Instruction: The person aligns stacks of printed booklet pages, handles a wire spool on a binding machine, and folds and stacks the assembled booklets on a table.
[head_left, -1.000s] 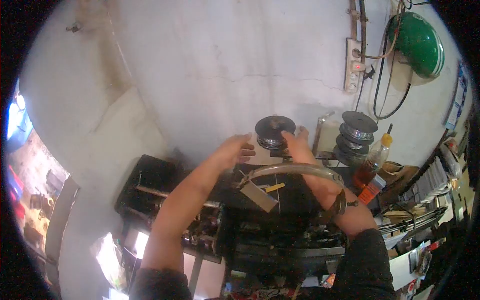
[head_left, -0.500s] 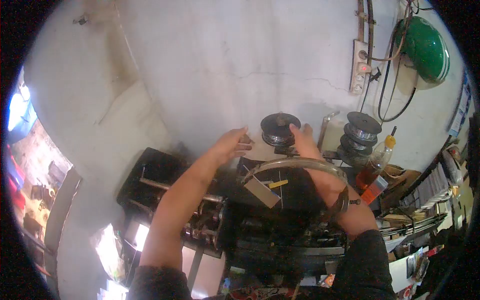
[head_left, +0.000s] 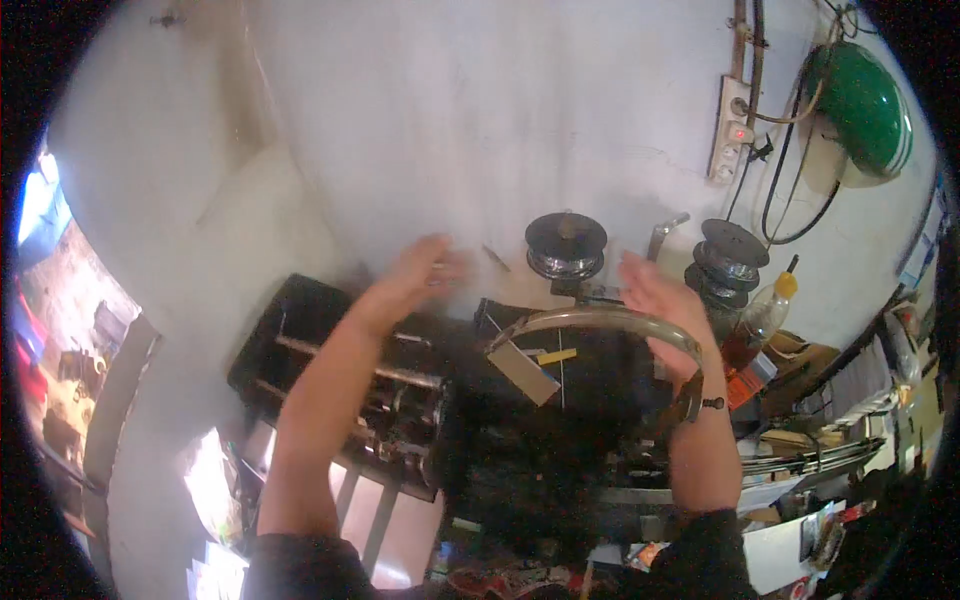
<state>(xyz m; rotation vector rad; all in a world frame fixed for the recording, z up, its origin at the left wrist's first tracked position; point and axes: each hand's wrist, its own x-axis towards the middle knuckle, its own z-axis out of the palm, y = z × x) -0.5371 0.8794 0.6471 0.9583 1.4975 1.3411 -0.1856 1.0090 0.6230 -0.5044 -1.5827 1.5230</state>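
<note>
One black, round-flanged spool wound with shiny silvery wire (head_left: 566, 248) sits near the pale, stained wall (head_left: 440, 130), at the far edge of a dark metal machine (head_left: 590, 450). Its broad top disc faces upward and tips slightly toward the viewer, so the axle through its middle runs roughly upright, while the widest span goes from side to side. The spool lies between the two bare hands, neither of which appears to touch it.

The right hand (head_left: 662, 298) is nearer: its fingertips are just beside the spool's right edge, with the spool up and to the left of them. Its thumb and fingers look apart and nothing shows in the grasp. The left hand (head_left: 420, 275) is farther off, with a wider gap of wall between it and the spool, which lies to the right of its fingers. Motion blurs those fingers, but they seem loosely spread, with nothing visible in them.

Nearer the viewer, a curved, dull metal bar (head_left: 610, 318) arches below the spool, above a flat tan piece of card (head_left: 524, 373) and a small yellow strip (head_left: 557, 356). Past the right hand stand a stack of similar black wire spools (head_left: 730, 252) and a clear, yellow-capped bottle of reddish liquid (head_left: 765, 312).
</note>
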